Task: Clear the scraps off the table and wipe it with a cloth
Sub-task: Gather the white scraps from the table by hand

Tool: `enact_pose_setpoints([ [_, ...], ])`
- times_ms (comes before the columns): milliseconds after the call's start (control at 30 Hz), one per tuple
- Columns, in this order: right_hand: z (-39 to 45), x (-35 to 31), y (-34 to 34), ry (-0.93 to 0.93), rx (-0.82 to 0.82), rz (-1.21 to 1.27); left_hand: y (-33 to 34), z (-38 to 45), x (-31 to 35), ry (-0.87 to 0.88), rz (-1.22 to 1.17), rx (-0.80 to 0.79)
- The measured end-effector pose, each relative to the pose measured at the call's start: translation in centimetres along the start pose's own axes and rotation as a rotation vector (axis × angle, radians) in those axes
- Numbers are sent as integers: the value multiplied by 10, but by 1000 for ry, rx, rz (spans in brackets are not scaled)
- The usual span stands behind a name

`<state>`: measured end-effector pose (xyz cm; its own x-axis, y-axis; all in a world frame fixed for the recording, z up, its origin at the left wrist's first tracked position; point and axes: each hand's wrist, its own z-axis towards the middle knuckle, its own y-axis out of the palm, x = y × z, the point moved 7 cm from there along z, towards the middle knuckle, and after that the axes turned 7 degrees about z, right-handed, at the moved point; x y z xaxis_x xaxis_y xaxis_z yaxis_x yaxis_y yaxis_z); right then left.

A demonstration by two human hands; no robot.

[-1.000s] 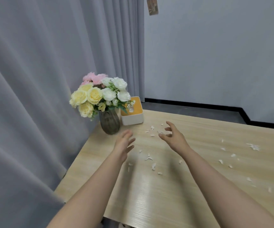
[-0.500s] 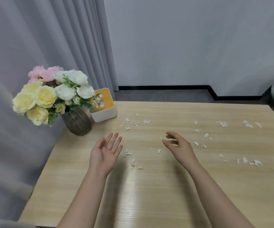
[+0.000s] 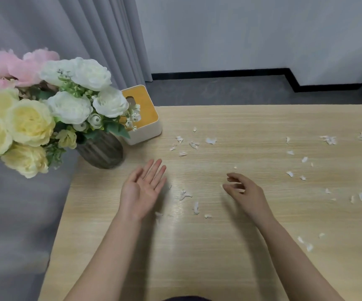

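Note:
Several small white paper scraps (image 3: 185, 194) lie scattered over the light wooden table (image 3: 208, 257), some between my hands, a cluster (image 3: 194, 144) further back and more (image 3: 327, 140) to the right. My left hand (image 3: 142, 190) hovers palm up, fingers apart, holding nothing. My right hand (image 3: 244, 192) hangs just above the table with its fingers loosely curled and apart, a tiny scrap beside its fingertips. No cloth is in view.
A dark ribbed vase (image 3: 102, 151) of yellow, white and pink flowers stands at the table's back left corner. Behind it sits a white tissue box (image 3: 142, 118) with an orange top. Grey curtains hang on the left.
The view has swung right and down, closer to the table. My left hand turned palm up and drew back; my right hand lowered toward the scraps.

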<state>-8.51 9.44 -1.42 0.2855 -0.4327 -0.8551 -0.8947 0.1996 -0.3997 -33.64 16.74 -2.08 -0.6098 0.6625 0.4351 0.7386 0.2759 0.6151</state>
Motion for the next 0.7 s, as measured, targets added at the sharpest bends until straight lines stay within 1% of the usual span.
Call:
enact_pose_setpoints([
  [200, 42, 7, 5, 24, -34, -81, 3, 23, -21, -39, -14, 35],
  [333, 86, 6, 3, 9, 11, -144, 7, 36, -34, -86, -45, 50],
  [500, 140, 0, 16, 12, 77, -191, 5, 52, -43, -138, -9, 114],
  [633, 174, -7, 38, 22, 85, -300, 12, 60, -46, -139, -21, 117],
  [700, 183, -10, 48, -9, 91, -374, 13, 63, -48, -139, -31, 124],
])
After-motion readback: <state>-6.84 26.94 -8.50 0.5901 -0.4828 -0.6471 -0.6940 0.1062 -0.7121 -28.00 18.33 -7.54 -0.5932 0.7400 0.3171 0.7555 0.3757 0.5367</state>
